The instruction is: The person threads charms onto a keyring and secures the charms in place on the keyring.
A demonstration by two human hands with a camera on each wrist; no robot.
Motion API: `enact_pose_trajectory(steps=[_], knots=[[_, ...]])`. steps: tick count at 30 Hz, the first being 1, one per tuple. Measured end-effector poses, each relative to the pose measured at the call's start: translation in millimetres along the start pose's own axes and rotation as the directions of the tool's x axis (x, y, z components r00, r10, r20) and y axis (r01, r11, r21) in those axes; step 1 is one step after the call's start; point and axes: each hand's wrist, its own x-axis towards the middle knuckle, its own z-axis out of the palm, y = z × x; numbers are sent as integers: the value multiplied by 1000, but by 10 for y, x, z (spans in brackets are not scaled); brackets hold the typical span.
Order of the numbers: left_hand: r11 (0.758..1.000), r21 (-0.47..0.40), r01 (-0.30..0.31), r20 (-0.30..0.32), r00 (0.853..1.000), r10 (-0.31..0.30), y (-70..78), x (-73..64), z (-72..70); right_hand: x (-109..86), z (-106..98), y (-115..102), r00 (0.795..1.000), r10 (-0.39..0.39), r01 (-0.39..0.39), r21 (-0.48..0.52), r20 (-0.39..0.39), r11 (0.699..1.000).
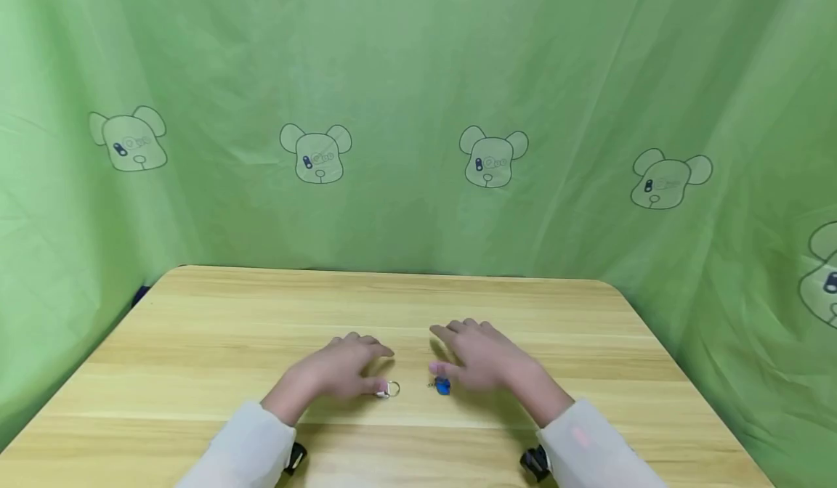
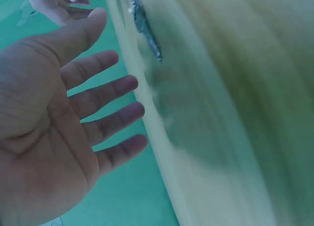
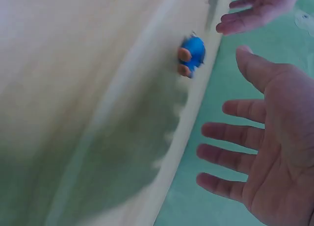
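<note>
My left hand (image 1: 346, 368) hovers over the table, its fingers spread and holding nothing. By its thumb lies a small, shiny, elongated metal piece (image 2: 145, 27) with a round key ring (image 1: 398, 388), partly hidden by the thumb in the head view. Across from it, my right hand (image 1: 484, 357) also hovers with spread fingers and an empty palm. Just below the right thumb sits a small blue keychain figure (image 3: 195, 50) with two orange, foot-like parts. A short chain (image 1: 431, 384) runs from the figure towards the left.
The light wood table (image 1: 366, 299) has rounded far corners. Green curtains (image 1: 405, 52) printed with bear heads hang behind it and along both sides. Dark wrist straps (image 1: 535, 463) show under both pale sleeves (image 1: 245, 444).
</note>
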Motion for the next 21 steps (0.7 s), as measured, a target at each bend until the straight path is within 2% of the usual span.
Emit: enact_pose_trajectory(steps=[5, 11, 21], knots=[[999, -8, -34, 8, 999, 34, -10, 25, 73, -44, 82, -24, 996, -84, 85, -2, 41, 996], [997, -50, -66, 1, 998, 66, -33, 76, 134, -65, 168, -24, 984, -178, 178, 10, 24, 984], [984, -158, -77, 33, 996, 83, -45, 212, 166, -60, 246, 8, 970, -242, 243, 32, -24, 969]])
